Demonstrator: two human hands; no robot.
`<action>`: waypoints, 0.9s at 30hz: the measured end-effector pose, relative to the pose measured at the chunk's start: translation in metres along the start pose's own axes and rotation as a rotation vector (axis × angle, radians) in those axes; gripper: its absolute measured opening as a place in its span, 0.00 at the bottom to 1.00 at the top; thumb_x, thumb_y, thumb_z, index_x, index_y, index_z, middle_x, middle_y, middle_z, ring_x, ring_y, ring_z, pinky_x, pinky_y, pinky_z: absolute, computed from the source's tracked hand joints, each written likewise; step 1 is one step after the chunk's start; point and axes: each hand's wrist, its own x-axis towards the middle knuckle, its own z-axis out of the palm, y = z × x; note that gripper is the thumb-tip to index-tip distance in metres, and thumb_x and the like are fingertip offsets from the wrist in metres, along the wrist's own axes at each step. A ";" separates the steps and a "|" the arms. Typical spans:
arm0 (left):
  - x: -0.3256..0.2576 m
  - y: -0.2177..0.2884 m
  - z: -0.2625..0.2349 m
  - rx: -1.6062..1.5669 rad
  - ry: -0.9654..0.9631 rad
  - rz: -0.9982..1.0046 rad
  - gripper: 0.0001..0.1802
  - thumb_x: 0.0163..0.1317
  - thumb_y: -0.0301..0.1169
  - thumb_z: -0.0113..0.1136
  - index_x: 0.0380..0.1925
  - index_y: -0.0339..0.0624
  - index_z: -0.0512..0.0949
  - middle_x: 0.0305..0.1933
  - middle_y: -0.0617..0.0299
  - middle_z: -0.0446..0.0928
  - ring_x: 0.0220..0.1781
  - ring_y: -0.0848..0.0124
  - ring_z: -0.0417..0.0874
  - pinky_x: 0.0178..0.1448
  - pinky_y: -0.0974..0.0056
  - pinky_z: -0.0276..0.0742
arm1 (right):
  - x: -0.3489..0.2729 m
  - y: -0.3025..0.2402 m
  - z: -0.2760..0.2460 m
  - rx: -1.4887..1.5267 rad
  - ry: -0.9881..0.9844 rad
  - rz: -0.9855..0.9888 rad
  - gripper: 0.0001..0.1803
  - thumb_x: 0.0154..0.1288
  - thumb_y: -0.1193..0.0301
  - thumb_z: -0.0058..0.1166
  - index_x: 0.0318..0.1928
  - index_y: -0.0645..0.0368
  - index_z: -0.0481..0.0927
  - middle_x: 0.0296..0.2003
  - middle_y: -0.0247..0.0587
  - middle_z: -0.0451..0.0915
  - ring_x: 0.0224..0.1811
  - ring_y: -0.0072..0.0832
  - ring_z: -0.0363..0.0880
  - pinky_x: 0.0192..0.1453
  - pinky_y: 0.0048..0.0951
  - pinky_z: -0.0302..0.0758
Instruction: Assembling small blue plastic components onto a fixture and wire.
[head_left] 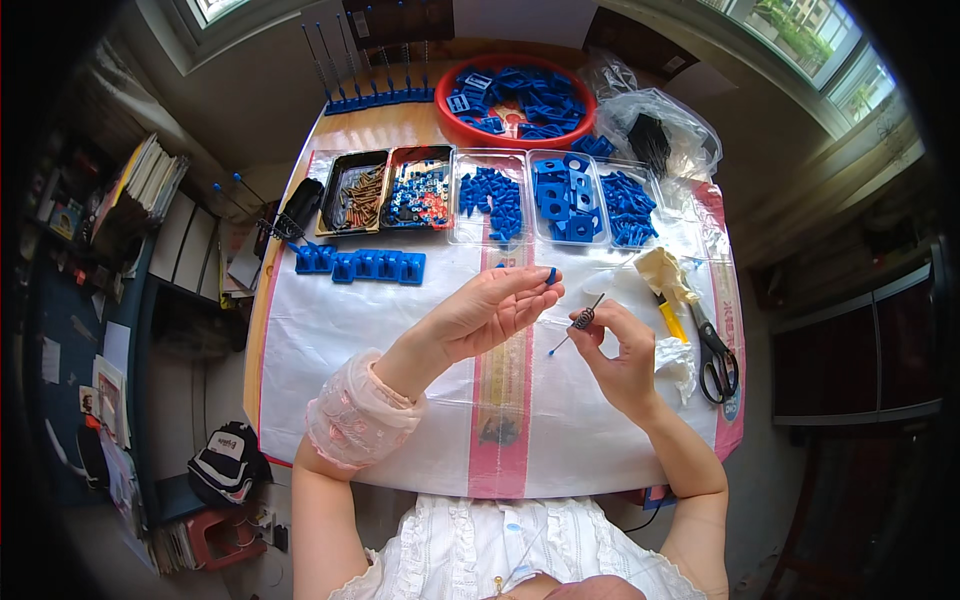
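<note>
My left hand [490, 312] is raised over the white sheet, palm turned up. Its thumb and forefinger pinch a small blue plastic piece [552, 275]; the other fingers are loosely curled. To its right, my right hand [622, 358] pinches a thin metal rod with a dark coil spring [584, 318] around it. The rod slants, and a small blue tip [551, 352] is on its lower left end. The two hands are apart. Beyond them stand trays of small blue plastic parts [490, 200], flat blue plates with holes [553, 205] and blue pointed pieces [628, 208].
Black trays hold brown screws [362, 196] and small mixed parts [418, 195]. Blue brackets [375, 266] lie in a row. Behind stand a red basin [590, 118] and a rack of upright rods [380, 100]. Scissors [715, 365] and a yellow-handled tool [670, 318] lie right.
</note>
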 end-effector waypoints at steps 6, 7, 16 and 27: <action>0.001 -0.003 -0.002 0.031 -0.009 0.035 0.14 0.75 0.30 0.64 0.53 0.31 0.79 0.48 0.55 0.86 0.44 0.77 0.90 0.48 0.79 0.90 | 0.001 -0.002 0.000 -0.004 0.000 0.001 0.11 0.57 0.83 0.73 0.40 0.61 0.86 0.28 0.35 0.80 0.28 0.23 0.75 0.32 0.26 0.72; 0.001 -0.003 -0.002 0.039 -0.009 0.040 0.14 0.75 0.30 0.64 0.53 0.31 0.79 0.48 0.55 0.86 0.44 0.77 0.90 0.48 0.79 0.90 | 0.001 -0.002 0.000 -0.005 0.000 0.001 0.11 0.57 0.83 0.73 0.40 0.61 0.86 0.28 0.35 0.80 0.28 0.23 0.75 0.32 0.26 0.72; 0.002 -0.003 -0.007 0.012 -0.075 -0.013 0.17 0.76 0.33 0.62 0.56 0.31 0.80 0.49 0.56 0.86 0.46 0.77 0.90 0.52 0.80 0.89 | 0.000 0.000 0.000 -0.011 -0.009 0.003 0.11 0.58 0.82 0.73 0.41 0.61 0.86 0.28 0.35 0.79 0.28 0.23 0.75 0.32 0.27 0.72; -0.005 0.003 0.005 0.158 0.010 0.103 0.17 0.76 0.30 0.63 0.59 0.33 0.79 0.48 0.60 0.84 0.47 0.81 0.87 0.51 0.80 0.87 | 0.002 -0.004 -0.001 -0.005 -0.009 0.000 0.10 0.58 0.82 0.72 0.40 0.62 0.86 0.28 0.35 0.79 0.28 0.23 0.76 0.32 0.26 0.72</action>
